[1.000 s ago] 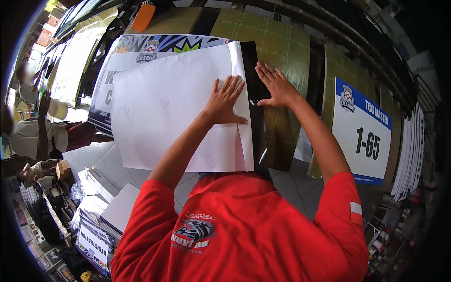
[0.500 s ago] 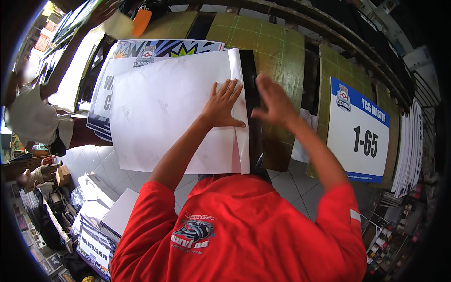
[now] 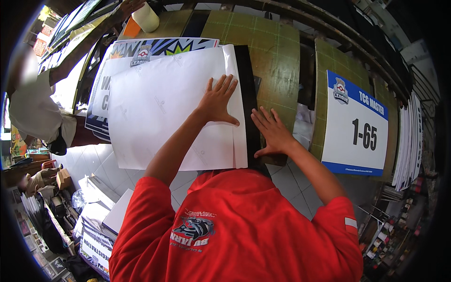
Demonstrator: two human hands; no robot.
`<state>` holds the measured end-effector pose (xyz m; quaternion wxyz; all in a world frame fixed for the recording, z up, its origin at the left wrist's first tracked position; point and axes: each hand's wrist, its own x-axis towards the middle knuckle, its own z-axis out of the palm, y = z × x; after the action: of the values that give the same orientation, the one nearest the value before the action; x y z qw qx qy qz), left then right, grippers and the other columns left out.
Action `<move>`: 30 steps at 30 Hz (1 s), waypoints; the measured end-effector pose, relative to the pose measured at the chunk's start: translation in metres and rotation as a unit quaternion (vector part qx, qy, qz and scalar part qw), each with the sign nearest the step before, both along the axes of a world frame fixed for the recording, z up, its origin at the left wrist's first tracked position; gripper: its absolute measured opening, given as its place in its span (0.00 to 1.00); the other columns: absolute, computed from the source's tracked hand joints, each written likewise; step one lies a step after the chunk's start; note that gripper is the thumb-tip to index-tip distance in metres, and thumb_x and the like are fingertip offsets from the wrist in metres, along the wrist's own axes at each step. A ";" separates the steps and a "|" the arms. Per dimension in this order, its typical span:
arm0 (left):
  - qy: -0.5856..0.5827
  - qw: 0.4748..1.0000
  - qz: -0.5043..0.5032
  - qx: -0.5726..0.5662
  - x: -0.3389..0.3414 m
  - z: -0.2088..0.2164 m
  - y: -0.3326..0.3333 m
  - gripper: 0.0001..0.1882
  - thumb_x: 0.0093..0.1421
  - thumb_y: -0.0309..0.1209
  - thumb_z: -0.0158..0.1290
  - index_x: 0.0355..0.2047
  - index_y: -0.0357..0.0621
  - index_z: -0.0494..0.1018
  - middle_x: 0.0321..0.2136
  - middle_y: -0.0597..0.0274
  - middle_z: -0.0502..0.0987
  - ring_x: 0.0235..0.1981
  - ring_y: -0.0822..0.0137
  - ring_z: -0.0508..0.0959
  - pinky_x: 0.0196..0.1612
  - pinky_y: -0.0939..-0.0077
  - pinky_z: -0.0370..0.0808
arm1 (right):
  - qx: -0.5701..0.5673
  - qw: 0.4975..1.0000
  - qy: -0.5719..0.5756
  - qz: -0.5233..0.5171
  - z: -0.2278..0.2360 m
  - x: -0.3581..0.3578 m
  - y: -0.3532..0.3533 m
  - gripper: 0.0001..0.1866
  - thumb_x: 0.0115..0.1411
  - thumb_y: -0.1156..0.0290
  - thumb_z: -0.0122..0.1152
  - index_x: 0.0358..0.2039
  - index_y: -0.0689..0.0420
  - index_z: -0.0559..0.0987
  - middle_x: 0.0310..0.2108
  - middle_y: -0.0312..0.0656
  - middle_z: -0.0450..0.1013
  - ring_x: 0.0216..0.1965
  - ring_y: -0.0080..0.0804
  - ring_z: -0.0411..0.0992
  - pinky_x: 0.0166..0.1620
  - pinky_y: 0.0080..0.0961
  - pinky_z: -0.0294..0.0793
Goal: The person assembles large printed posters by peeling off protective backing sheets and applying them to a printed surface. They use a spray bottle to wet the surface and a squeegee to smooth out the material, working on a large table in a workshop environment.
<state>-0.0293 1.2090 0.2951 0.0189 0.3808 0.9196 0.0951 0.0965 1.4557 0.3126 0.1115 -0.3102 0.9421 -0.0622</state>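
Note:
My left hand lies with fingers spread on a large white sheet, near its right edge. A narrow fold or overlapping strip runs down that edge. Just right of the sheet, my right hand is open, its fingertips at a black strip that sticks out along the sheet. What this strip belongs to is hidden. Printed posters with bold patterns show from under the sheet's left and far edges. Neither hand grips anything.
Worn green cutting mats cover the slatted bench. To the right lies a blue-and-white printed sign, beside upright stacked white boards. A co-worker stands at far left, one hand near a pale cylindrical object.
My right hand has come down and nearer me, from a blurred sweep above the black strip to rest beside it. The left hand stays flat. The co-worker's pale cylindrical object has shifted right.

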 end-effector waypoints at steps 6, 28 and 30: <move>-0.012 1.000 -0.004 -0.022 -0.001 0.010 -0.002 0.74 0.29 0.73 0.61 0.68 0.39 0.45 0.68 0.47 0.47 0.70 0.48 0.45 0.68 0.41 0.42 | 0.005 1.000 0.013 0.006 -0.005 0.000 0.003 0.71 0.37 0.20 0.53 0.69 0.60 0.44 0.71 0.45 0.40 0.72 0.47 0.37 0.70 0.51 0.34; -0.012 0.999 0.020 -0.023 0.006 0.010 -0.013 0.73 0.30 0.75 0.58 0.68 0.39 0.47 0.69 0.49 0.49 0.70 0.48 0.44 0.67 0.37 0.39 | -0.269 0.953 -0.095 -0.104 0.010 -0.019 0.007 0.55 0.54 0.27 0.44 0.67 0.63 0.54 0.67 0.55 0.51 0.69 0.50 0.47 0.69 0.49 0.40; -0.029 0.999 0.022 -0.029 0.006 0.014 -0.011 0.73 0.30 0.73 0.60 0.69 0.40 0.45 0.69 0.49 0.47 0.71 0.49 0.42 0.68 0.38 0.38 | -0.270 0.947 -0.056 -0.166 0.020 -0.036 -0.002 0.52 0.56 0.30 0.46 0.66 0.62 0.56 0.67 0.55 0.53 0.69 0.50 0.49 0.69 0.48 0.43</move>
<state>-0.0230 1.1979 0.3088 0.0541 0.3571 0.9291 0.0797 0.0607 1.4536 0.3330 0.0642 -0.1640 0.9206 -0.3486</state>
